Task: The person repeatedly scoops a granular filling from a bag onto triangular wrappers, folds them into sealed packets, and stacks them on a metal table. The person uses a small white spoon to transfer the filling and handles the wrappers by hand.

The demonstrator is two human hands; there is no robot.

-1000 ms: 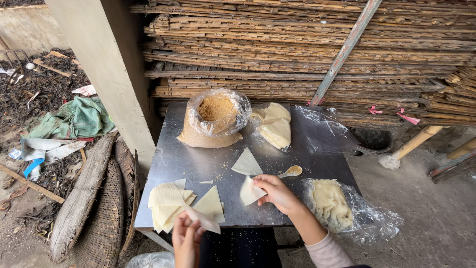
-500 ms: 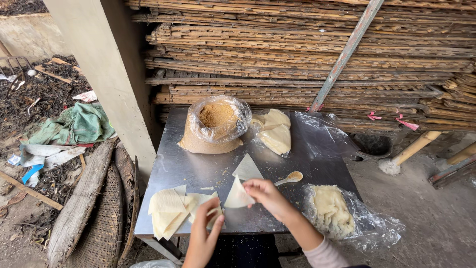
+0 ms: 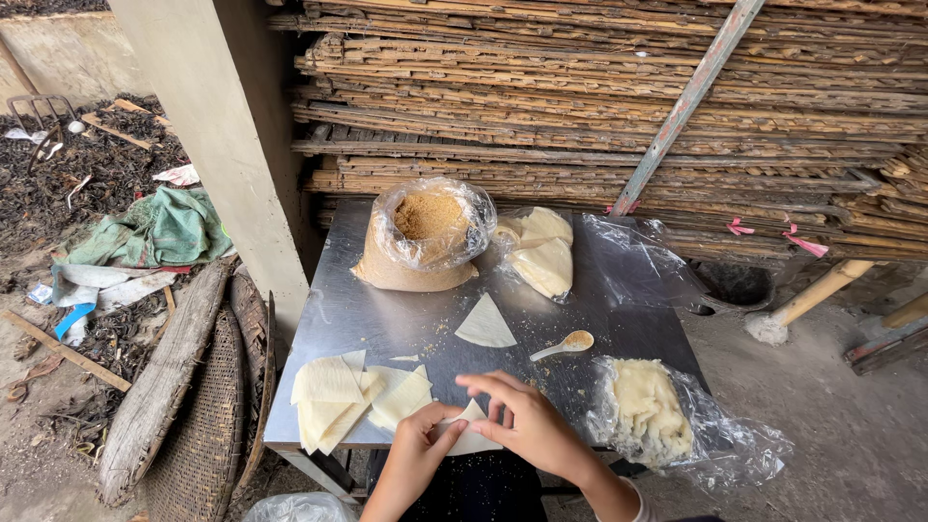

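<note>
At near edge of the metal table [image 3: 367, 319], both hands pinch one pale triangular dough wrapper [image 3: 471, 437]: left hand [image 3: 418, 452] grips its left side, right hand [image 3: 527, 423] has fingers curled over the top, wrapper just above the tabletop. Folded-wrapper pile [image 3: 348, 398] sits just left of the hands; single flat wrapper [image 3: 486, 324] and small spoon [image 3: 563, 345] lie further back. Open bag of brown filling [image 3: 425, 232] at far edge, bagged wrapper stack [image 3: 541, 253] beside it, bag of pale dough [image 3: 650, 406] right of the hands.

Both hands cover most of dough piece [image 3: 471, 440]; forearms cut off at bottom edge; folds beneath unseen.
</note>
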